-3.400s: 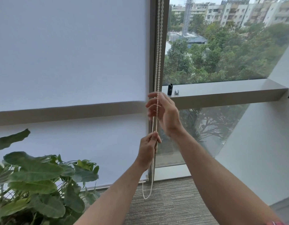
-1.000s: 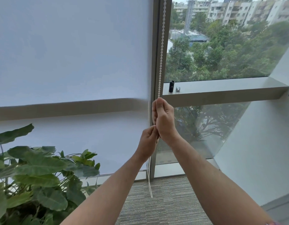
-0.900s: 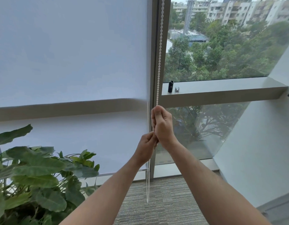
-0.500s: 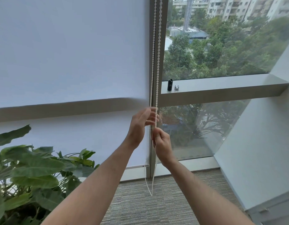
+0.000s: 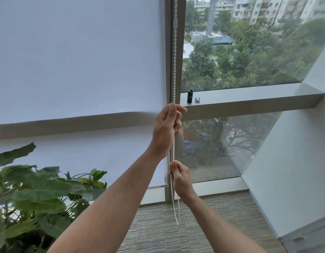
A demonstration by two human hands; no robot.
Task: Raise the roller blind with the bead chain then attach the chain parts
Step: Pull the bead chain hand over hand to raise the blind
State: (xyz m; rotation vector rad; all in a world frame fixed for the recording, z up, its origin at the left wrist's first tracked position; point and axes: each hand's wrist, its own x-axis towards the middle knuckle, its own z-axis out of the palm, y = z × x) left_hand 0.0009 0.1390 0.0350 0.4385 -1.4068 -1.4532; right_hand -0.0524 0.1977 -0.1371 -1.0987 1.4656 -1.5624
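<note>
Head view: left hand (image 5: 166,128) pinches the bead chain (image 5: 174,70) high; right hand (image 5: 180,177) grips it just below.

Two bare forearms rise from the lower frame; left hand (image 5: 166,127) and right hand (image 5: 180,178) wear no sleeves, rings or watch.

Bright diffuse daylight through the clear glass window (image 5: 249,52), even glow across the white fabric roller blind (image 5: 75,61), soft shadows, wide-angle bending at frame edges, slight blur.
</note>
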